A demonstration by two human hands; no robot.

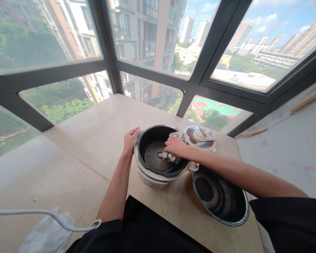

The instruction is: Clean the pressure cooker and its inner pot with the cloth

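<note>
A white electric pressure cooker (150, 178) stands with its lid off, its dark inside and round heating plate (151, 158) showing. On the cooker's left rim rests my left hand (131, 140), its fingers curled over the edge. Inside the cooker, towards the right wall, my right hand (175, 146) is closed on a crumpled greyish cloth (171, 157). The cloth touches the plate and reaches up the inner wall. Close by on the right sits the black inner pot (221, 196), taken out of the cooker. Behind my right forearm lies the cooker's lid (200, 136), shiny with a white handle.
The cooker stands on a pale stone sill (86, 140) below grey-framed windows (152, 74). A white cable (42, 212) runs in from the left above a crumpled white plastic bag (46, 233). A flower-patterned wall (292, 147) bounds the right side.
</note>
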